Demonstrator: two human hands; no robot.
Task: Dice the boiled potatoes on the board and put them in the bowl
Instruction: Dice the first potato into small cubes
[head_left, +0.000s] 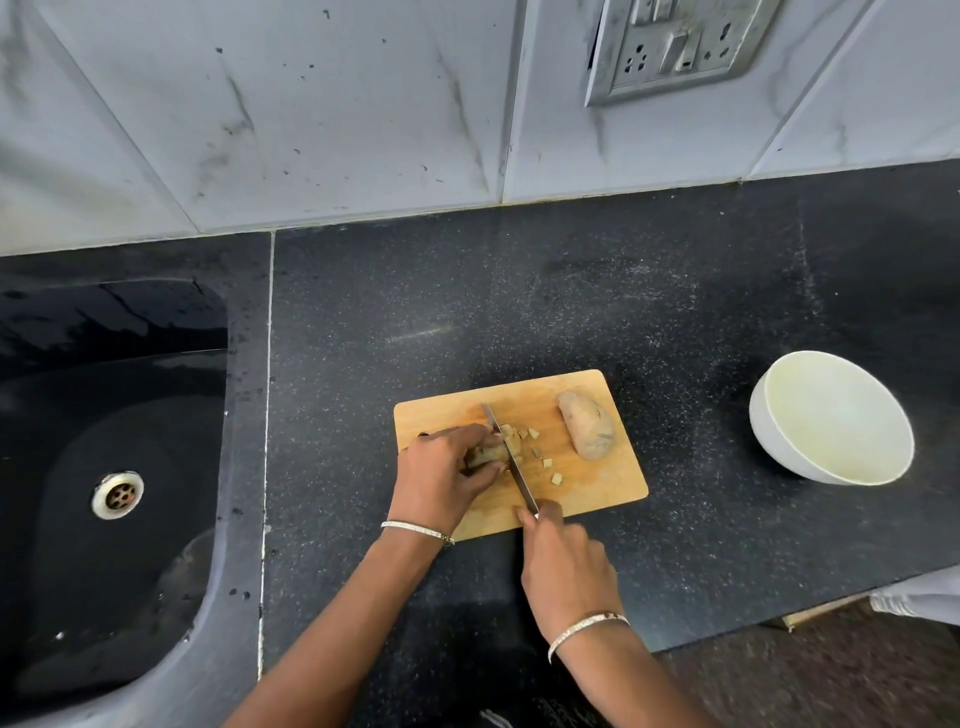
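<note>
My left hand (441, 478) lies on the left half of the cutting board (602, 491), fingers curled down over the cut potato (488, 453) and pinning it in place. That potato's long axis runs roughly left to right across the board, with its cut end facing right, against the blade.

My right hand (563, 566) is at the board's near edge, fingers wrapped tight round the handle of the knife (511, 460); the handle itself is hidden inside my fist. The blade's long axis runs from my right hand away from me and slightly leftward, tip pointing at the wall, edge down at the potato's cut end, just beside my left fingertips.

A few small diced pieces (540, 452) lie scattered on the board just right of the blade. Further right, 1 whole potato (587, 426) rests on the board, well apart from the knife, its long axis running almost away from me, narrower end toward the wall.

The white bowl (779, 441) stands on the dark countertop (519, 301) to the right, apart from the board. A black sink (156, 545) sits at my left.
</note>
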